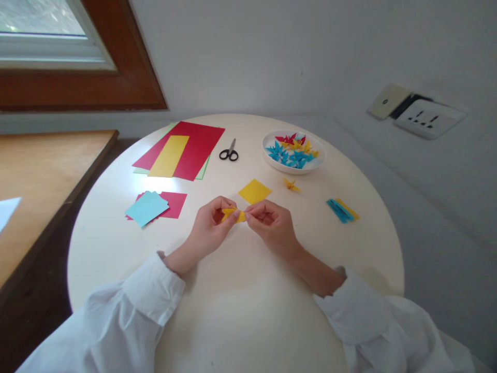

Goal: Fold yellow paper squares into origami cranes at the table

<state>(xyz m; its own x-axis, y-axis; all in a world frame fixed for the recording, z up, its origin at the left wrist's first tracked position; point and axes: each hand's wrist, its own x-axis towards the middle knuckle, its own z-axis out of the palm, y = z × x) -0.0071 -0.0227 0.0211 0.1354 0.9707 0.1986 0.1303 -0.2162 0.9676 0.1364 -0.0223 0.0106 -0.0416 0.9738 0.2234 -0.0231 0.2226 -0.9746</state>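
Note:
A small folded piece of yellow paper (229, 213) is held above the middle of the white round table (248, 300). My left hand (212, 223) pinches it from the left, thumb on top. On its right end, the thumb and fingertips of my right hand (274, 224) are closed. The fingers hide part of the folds. Just beyond my hands lies a flat yellow paper square (254, 191). A finished yellow paper crane (291, 185) sits to the right of that square.
A white dish (295, 168) holds several red, yellow and blue paper cranes. Black-handled scissors (229, 154) lie left of it. Red sheets (207, 142) with a yellow strip (169, 155), light blue squares (147, 208) and folded blue strips (340, 211) are spread around. A wall socket (429, 120) is at right.

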